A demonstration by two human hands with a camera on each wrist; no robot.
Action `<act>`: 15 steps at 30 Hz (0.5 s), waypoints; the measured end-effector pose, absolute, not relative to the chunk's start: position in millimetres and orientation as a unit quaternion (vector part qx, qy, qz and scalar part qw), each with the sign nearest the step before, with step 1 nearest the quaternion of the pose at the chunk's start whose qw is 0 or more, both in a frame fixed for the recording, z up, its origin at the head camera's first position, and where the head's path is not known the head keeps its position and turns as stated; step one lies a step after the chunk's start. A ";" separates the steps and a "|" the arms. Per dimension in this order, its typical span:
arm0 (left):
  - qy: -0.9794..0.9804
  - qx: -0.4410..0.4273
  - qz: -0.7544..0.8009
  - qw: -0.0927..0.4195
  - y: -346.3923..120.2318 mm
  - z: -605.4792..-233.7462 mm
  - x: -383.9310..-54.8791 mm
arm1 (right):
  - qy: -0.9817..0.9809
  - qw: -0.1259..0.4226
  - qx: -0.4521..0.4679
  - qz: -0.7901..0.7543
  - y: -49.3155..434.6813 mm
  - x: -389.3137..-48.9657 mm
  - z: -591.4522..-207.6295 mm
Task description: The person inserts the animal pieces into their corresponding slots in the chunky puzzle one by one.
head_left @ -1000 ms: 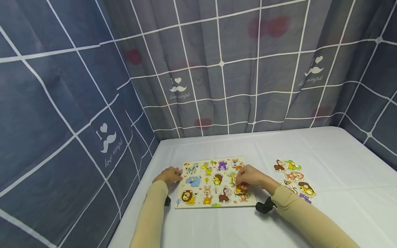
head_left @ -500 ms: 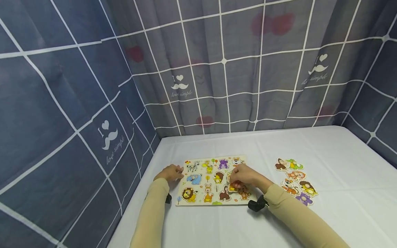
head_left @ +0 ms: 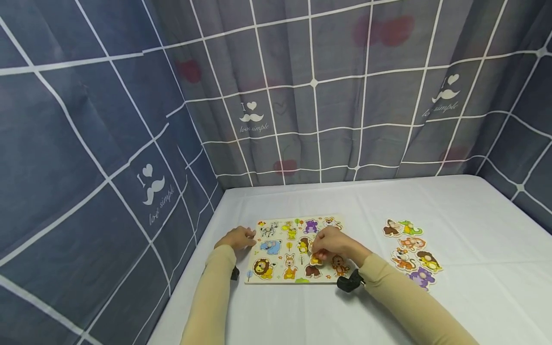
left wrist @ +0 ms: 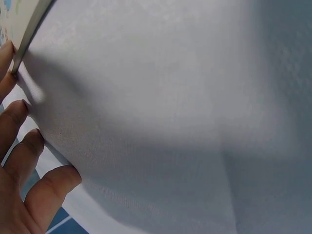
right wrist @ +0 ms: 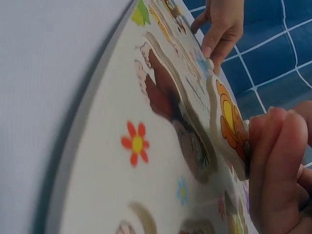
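A wooden animal puzzle board [head_left: 278, 276] lies on the white table, printed with a lion, an elephant, a zebra and other animals. My right hand [head_left: 333, 241] is over the board's right half, pinching an orange animal puzzle piece [right wrist: 227, 122] with a yellow belly. In the right wrist view the piece is tilted on edge, above the shallow gorilla recess [right wrist: 178, 105]. At the board's left edge rests my left hand [head_left: 235, 238]. The left wrist view shows its fingertips [left wrist: 7, 85] right at that edge, the other fingers loosely spread.
Right of the board lie loose pieces: a gorilla [head_left: 392, 228], a crocodile [head_left: 411, 228], an orange animal [head_left: 412, 244], a tiger [head_left: 403, 260], a hedgehog [head_left: 429, 261] and a purple animal [head_left: 421, 277]. Grid-patterned curtains [head_left: 293, 115] enclose the table's back and sides.
My right hand has moved left across the board with the orange piece, from near the crocodile picture to above the gorilla recess. My left hand stays at the left edge.
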State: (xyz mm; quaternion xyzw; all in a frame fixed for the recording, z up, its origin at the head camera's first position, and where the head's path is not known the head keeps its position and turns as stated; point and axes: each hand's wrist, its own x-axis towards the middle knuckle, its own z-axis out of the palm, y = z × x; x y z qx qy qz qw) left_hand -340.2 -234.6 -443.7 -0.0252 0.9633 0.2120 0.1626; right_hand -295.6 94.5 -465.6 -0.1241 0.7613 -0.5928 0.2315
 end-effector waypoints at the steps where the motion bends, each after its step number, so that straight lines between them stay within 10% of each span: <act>1: 0.963 -0.024 0.212 0.163 -234.3 -443.4 -340.0 | 0.762 0.230 -0.127 -0.592 93.2 -295.4 -465.8; 15: 0.964 -0.025 0.209 0.164 -232.2 -442.6 -337.6 | 0.771 0.227 -0.147 -0.576 70.3 -291.3 -473.4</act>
